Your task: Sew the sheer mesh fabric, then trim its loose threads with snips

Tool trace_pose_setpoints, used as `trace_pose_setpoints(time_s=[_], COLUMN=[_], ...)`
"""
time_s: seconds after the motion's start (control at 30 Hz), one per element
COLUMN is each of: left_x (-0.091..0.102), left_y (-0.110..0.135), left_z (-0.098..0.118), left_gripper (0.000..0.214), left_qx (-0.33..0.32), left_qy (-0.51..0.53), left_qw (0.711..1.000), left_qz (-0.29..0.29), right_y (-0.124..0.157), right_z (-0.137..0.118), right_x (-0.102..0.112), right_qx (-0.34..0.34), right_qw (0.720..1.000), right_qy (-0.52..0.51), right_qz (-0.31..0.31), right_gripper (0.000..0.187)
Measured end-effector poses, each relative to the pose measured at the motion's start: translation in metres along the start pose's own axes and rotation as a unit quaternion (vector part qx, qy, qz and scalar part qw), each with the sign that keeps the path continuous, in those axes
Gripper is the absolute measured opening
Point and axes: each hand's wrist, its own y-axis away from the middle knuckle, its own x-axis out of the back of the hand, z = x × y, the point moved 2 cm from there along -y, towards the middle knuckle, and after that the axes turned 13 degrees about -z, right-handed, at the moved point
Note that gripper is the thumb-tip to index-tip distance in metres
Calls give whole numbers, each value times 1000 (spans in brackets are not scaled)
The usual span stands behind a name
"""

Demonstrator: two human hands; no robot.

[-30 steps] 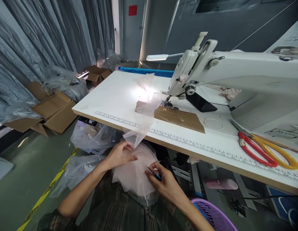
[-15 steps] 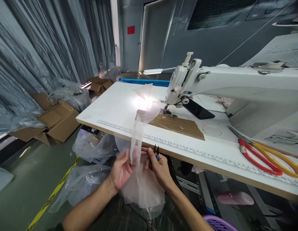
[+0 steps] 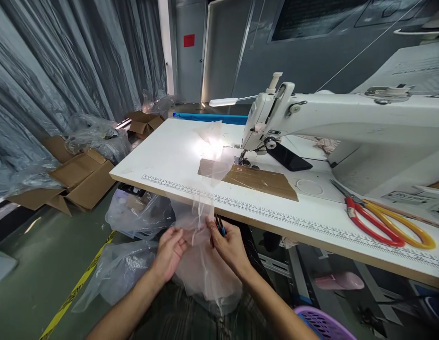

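Note:
Sheer pale pink fabric [image 3: 208,274] hangs from the sewing machine [image 3: 264,125] over the table's front edge and down to my lap. At its left side, my left hand [image 3: 169,255] pinches the fabric between thumb and fingers. Opposite it, my right hand [image 3: 231,245] keeps a small pair of thread snips [image 3: 220,225] in the palm, dark blades pointing up. The thumb and forefinger of that hand also grip the fabric. Near the needle, the cloth's far end lies on the white table [image 3: 159,151], partly washed out by the lamp's glare.
Brown card [image 3: 265,182] lies before the presser foot, with a black phone [image 3: 290,158] behind it. Red-handled scissors [image 3: 373,224] and yellow-handled scissors [image 3: 403,222] rest at the right. Cardboard boxes [image 3: 81,174] and plastic bags [image 3: 134,212] stand on the left; a purple basket [image 3: 322,326] sits below.
The fabric strip between my hands has been spread wider and flatter. My right hand has shifted slightly left with the snips, and my left hand has moved a little left. The view has shifted slightly.

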Motion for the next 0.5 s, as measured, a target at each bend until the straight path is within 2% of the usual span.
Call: trace_pose_setpoints(time_s=[0.07,0.1,0.13,0.17,0.23,0.3,0.37,0.43,0.5], left_x=[9,11,10,7,-7,-25,-42,-53,-58], left_y=[-4,-4,-4,-4,-5,-7,-12,-15,-15], left_z=[21,33,45,57,74,80,76,65,52], left_gripper=[16,19,21,21,15,19,33,49,50], left_qx=[-112,-182,-250,-308,-368,-345,-266,-165,-74], left_qy=[-92,-146,-205,-266,-387,-490,-537,-502,-412], left_qw=[985,965,938,908,845,793,767,777,809], left_qz=[90,121,125,105,12,-108,-229,-342,-413], right_y=[12,19,25,32,42,51,59,65,68], right_z=[-5,-9,-13,-18,-27,-33,-34,-31,-26], right_x=[-1,-2,-3,-4,-6,-8,-10,-11,-7], right_qx=[18,31,49,68,102,121,129,127,120], right_qw=[998,995,990,985,975,966,960,958,956], right_qy=[49,62,72,80,94,103,106,107,106], right_qz=[-46,-76,-107,-134,-174,-204,-224,-236,-245], right_gripper=[44,43,43,42,38,32,27,25,25])
